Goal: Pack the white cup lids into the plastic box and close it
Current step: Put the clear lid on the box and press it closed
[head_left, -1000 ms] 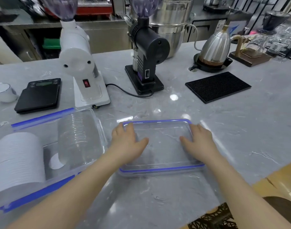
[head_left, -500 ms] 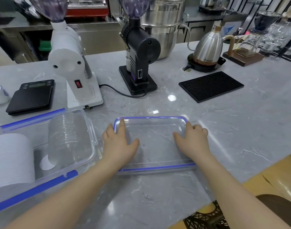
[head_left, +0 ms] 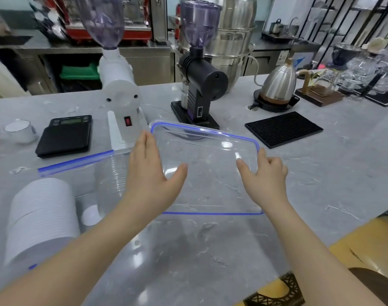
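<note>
Step in hand looks like getting the clear box lid [head_left: 207, 168] over to the plastic box [head_left: 78, 164] on the left so it can be shut. To do it well imo: keep the lid level, carry it high enough to clear the stuff sticking up out of the box, line the blue seal edge up w/ the box rim on all sides, then press the corners down evenly before snapping anything. The lid is see-through so the edges are easy to misjudge, go by the blue line.

Hands: the left hand [head_left: 148, 180] is on the lid's left edge, fingers stretched out flat along the side and thumb spread wide under/over the panel. The right hand [head_left: 263, 175] is on the right edge, fingers curled round the rim, thumb pointing inward on top. Both are clamped on the lid, well apart from each other, one at each short end. The lid sits tilted, far edge up, near edge close to the tabletop [head_left: 321, 184]; can't tell if that near edge touches or not.

The white cup lids [head_left: 41, 217] are a fat stack lying on its side at the left end of the box, w/ a stack of clear cups [head_left: 113, 184] just beside them, also in the box. So packing looks mostly done, closing not yet

Behind are a white grinder [head_left: 120, 111], a black grinder [head_left: 199, 85] and a scale [head_left: 65, 138], none in the way
</note>
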Action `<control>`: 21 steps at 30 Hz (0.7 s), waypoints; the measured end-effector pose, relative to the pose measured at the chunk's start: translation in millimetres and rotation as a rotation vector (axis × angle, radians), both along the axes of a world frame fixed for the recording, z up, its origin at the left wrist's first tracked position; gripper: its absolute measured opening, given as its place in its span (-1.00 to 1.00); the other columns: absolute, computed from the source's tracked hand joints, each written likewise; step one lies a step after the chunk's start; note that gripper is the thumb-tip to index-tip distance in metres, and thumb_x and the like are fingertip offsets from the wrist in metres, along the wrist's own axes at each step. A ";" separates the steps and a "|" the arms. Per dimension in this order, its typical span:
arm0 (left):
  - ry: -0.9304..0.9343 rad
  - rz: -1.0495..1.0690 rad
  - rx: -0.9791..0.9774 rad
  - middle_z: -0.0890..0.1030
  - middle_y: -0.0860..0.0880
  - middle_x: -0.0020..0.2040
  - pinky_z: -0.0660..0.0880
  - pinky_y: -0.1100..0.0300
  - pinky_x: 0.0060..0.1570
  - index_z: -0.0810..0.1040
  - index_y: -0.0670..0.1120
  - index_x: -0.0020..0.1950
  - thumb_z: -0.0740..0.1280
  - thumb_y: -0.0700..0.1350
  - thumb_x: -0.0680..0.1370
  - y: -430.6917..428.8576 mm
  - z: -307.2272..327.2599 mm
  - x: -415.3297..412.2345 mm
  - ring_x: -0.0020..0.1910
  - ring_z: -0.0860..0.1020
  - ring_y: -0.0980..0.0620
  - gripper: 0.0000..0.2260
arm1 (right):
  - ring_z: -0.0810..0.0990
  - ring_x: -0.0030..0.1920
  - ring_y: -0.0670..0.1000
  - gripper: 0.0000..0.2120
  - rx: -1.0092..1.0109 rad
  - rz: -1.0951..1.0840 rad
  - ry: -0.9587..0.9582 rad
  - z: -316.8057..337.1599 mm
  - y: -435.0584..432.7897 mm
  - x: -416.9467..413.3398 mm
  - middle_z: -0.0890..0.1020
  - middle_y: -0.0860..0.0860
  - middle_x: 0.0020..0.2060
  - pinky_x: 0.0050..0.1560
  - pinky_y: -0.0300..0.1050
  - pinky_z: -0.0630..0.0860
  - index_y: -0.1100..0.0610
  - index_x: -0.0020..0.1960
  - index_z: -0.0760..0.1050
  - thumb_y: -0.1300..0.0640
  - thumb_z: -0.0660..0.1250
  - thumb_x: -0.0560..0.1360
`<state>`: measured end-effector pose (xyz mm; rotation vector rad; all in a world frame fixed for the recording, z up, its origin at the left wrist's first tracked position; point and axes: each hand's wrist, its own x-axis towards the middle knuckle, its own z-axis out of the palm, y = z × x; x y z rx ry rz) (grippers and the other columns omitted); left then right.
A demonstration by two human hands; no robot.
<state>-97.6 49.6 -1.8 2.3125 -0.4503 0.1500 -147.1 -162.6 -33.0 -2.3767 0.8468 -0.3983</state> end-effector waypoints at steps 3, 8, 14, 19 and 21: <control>-0.014 0.036 0.005 -0.11 -0.01 0.58 -0.18 0.33 0.34 -0.13 -0.12 0.53 0.26 0.10 0.50 31.4 5.2 1.1 0.54 -0.12 0.06 -0.21 | 0.20 0.31 0.22 -0.29 -0.012 0.041 -0.039 8.6 27.4 3.9 0.34 0.21 0.26 0.36 -0.02 0.16 0.14 0.53 0.10 -0.15 0.24 0.51; 0.024 0.128 -0.002 -0.09 -0.02 0.58 -0.12 0.23 0.43 -0.11 -0.13 0.53 0.27 0.11 0.49 91.9 3.7 3.6 0.54 -0.10 0.05 -0.21 | 0.20 0.29 0.21 -0.29 -0.047 0.125 -0.037 14.4 82.9 19.7 0.33 0.19 0.25 0.35 -0.02 0.18 0.14 0.52 0.11 -0.13 0.25 0.50; 0.065 0.231 0.044 0.05 -0.10 0.56 0.06 0.08 0.45 0.02 -0.17 0.52 0.29 0.10 0.47 155.2 -5.5 7.8 0.51 0.05 -0.08 -0.25 | 0.20 0.27 0.21 -0.29 -0.065 0.205 0.005 13.6 141.7 46.7 0.33 0.18 0.24 0.37 0.04 0.24 0.12 0.53 0.12 -0.15 0.23 0.50; 0.130 0.335 0.105 0.32 -0.27 0.34 0.30 -0.09 0.29 0.27 -0.32 0.29 0.32 0.10 0.44 196.1 -15.0 12.4 0.28 0.30 -0.27 -0.37 | 0.21 0.28 0.21 -0.29 -0.109 0.286 0.080 9.8 181.0 64.4 0.34 0.18 0.26 0.35 0.02 0.25 0.12 0.53 0.10 -0.18 0.21 0.50; 0.151 0.363 0.113 0.30 -0.26 0.37 0.27 -0.06 0.29 0.25 -0.31 0.33 0.31 0.10 0.45 207.1 -17.7 12.9 0.30 0.28 -0.27 -0.36 | 0.22 0.27 0.23 -0.28 -0.133 0.317 0.115 7.2 193.9 70.7 0.34 0.18 0.27 0.35 0.01 0.23 0.13 0.53 0.10 -0.19 0.20 0.50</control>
